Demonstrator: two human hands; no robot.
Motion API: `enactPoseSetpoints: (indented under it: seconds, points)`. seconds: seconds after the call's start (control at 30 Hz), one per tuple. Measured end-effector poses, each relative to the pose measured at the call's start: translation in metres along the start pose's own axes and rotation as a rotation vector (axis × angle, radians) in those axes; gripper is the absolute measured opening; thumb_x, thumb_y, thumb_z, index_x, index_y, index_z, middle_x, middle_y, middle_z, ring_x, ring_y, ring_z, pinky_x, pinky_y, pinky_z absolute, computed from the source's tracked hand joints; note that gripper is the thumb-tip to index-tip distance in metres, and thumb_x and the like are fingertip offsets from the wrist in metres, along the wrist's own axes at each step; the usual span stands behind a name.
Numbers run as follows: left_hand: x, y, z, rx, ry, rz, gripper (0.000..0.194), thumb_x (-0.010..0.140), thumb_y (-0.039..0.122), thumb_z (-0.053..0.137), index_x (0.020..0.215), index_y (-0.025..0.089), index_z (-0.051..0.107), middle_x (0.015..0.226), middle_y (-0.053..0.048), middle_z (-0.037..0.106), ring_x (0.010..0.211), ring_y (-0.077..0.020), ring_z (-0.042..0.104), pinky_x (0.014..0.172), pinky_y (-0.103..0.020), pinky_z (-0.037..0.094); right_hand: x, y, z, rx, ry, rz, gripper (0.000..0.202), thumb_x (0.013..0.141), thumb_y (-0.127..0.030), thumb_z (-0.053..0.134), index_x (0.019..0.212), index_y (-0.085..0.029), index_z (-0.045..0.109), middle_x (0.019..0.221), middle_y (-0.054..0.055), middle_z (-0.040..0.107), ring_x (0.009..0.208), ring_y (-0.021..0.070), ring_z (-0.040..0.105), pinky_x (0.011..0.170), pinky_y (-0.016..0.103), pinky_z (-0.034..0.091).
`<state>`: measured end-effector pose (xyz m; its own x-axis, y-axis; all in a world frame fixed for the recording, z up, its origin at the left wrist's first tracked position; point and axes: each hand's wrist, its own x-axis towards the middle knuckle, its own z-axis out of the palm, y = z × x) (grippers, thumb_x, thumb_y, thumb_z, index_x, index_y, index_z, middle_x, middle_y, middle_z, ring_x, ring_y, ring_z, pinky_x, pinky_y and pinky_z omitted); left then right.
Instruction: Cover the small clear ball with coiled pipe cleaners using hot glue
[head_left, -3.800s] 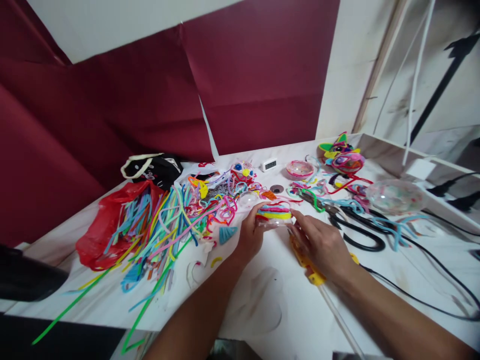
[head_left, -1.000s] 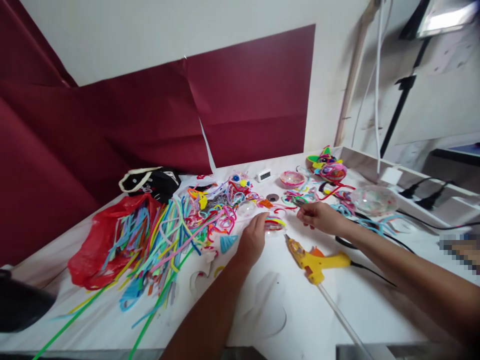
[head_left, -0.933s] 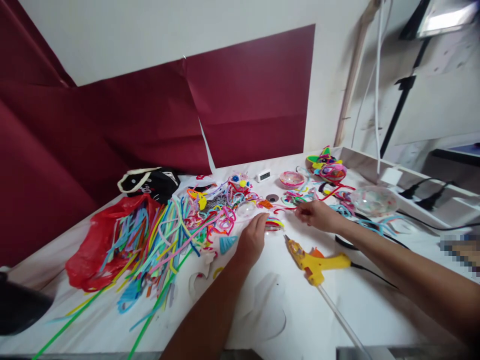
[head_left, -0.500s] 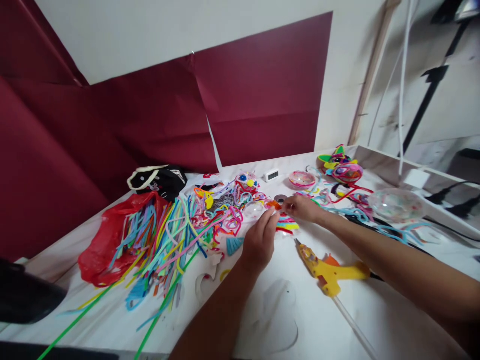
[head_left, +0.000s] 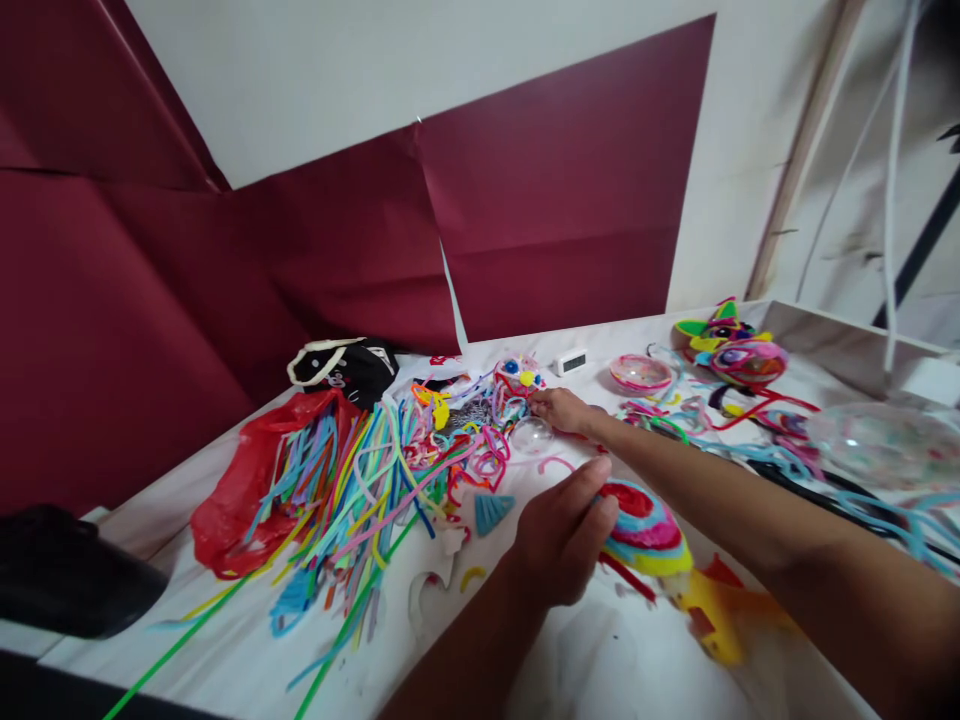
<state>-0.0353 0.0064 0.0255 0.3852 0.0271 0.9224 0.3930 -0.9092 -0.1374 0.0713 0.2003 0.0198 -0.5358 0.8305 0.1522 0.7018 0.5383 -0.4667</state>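
Observation:
My left hand [head_left: 566, 535] is closed on the left edge of a round piece [head_left: 649, 530] coiled in red, blue, pink and yellow. My right hand [head_left: 562, 410] reaches farther back, its fingers at the pile beside a clear dome [head_left: 532, 435]; whatever its fingertips touch is too small to make out. Just behind it sits a decorated ball with round eyes [head_left: 519, 372]. A yellow glue gun [head_left: 716, 620] lies partly under my right forearm, near the coiled piece. The blue fan-shaped piece [head_left: 493, 512] rests left of my left hand.
Many coloured pipe cleaners [head_left: 375, 470] spill from a red plastic bag [head_left: 240, 490] at the left. Behind are a black bag [head_left: 352, 372], a small white display [head_left: 570, 362] and a pink-rimmed bowl [head_left: 641, 374]. A large clear dome [head_left: 885, 445] stands right.
My hands have moved apart: the right went back toward the pile, while the left came nearer with the coiled piece, now plainly visible. The view has shifted.

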Motion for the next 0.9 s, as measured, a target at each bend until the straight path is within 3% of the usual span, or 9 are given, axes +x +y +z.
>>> enactPoseSetpoints:
  seconds: [0.13, 0.27, 0.4, 0.57, 0.73, 0.9]
  points:
    - [-0.002, -0.003, 0.001, 0.001, 0.001, -0.009, 0.053, 0.095, 0.014, 0.044, 0.146, 0.006, 0.033, 0.153, -0.024, 0.036, 0.137, -0.0300, 0.045, 0.100, -0.041, 0.055, 0.025, -0.003, 0.012, 0.047, -0.024, 0.013, 0.032, 0.095, -0.034, 0.059, 0.123, -0.019, 0.058, 0.125, 0.009, 0.060, 0.104, 0.0222, 0.062, 0.087, 0.043, 0.054]
    - [-0.004, -0.004, 0.001, 0.017, -0.017, -0.044, 0.050, 0.096, 0.016, 0.042, 0.145, 0.007, 0.033, 0.148, -0.025, 0.044, 0.136, -0.0287, 0.047, 0.099, -0.040, 0.055, 0.034, -0.006, 0.011, 0.132, 0.004, 0.025, 0.031, 0.095, -0.034, 0.059, 0.122, -0.019, 0.059, 0.124, 0.008, 0.060, 0.104, 0.0223, 0.062, 0.087, 0.042, 0.054]
    - [-0.006, -0.002, 0.001, 0.031, -0.077, -0.084, 0.048, 0.098, 0.020, 0.038, 0.146, 0.012, 0.030, 0.142, -0.025, 0.052, 0.134, -0.0277, 0.049, 0.097, -0.039, 0.057, 0.032, -0.010, -0.005, 0.280, 0.096, 0.013, 0.033, 0.094, -0.035, 0.060, 0.122, -0.018, 0.059, 0.124, 0.008, 0.060, 0.104, 0.0231, 0.063, 0.086, 0.043, 0.055]
    - [-0.010, -0.001, 0.005, 0.005, -0.083, -0.095, 0.047, 0.098, 0.019, 0.037, 0.145, 0.014, 0.030, 0.142, -0.025, 0.051, 0.134, -0.0282, 0.049, 0.096, -0.040, 0.057, 0.024, -0.021, -0.042, 0.547, 0.233, -0.016, 0.031, 0.094, -0.034, 0.059, 0.120, -0.016, 0.059, 0.118, 0.008, 0.063, 0.097, 0.0204, 0.065, 0.081, 0.040, 0.056]
    - [-0.014, -0.007, 0.010, 0.067, -0.084, -0.165, 0.044, 0.095, 0.010, 0.039, 0.139, 0.013, 0.039, 0.134, -0.021, 0.059, 0.131, -0.0238, 0.054, 0.101, -0.036, 0.054, -0.017, -0.024, -0.083, 0.816, 0.396, -0.018, 0.020, 0.089, -0.023, 0.066, 0.104, -0.016, 0.055, 0.068, -0.001, 0.065, 0.064, 0.0145, 0.069, 0.057, 0.024, 0.055]
    - [-0.024, -0.022, 0.020, 0.200, -0.204, -0.299, 0.041, 0.095, 0.005, 0.035, 0.134, 0.010, 0.047, 0.127, -0.020, 0.064, 0.127, -0.0212, 0.057, 0.105, -0.035, 0.052, -0.089, -0.009, -0.099, 0.926, 0.455, 0.057, 0.031, 0.075, -0.027, 0.078, 0.094, -0.019, 0.054, 0.062, -0.003, 0.066, 0.057, 0.0148, 0.069, 0.050, 0.022, 0.052]
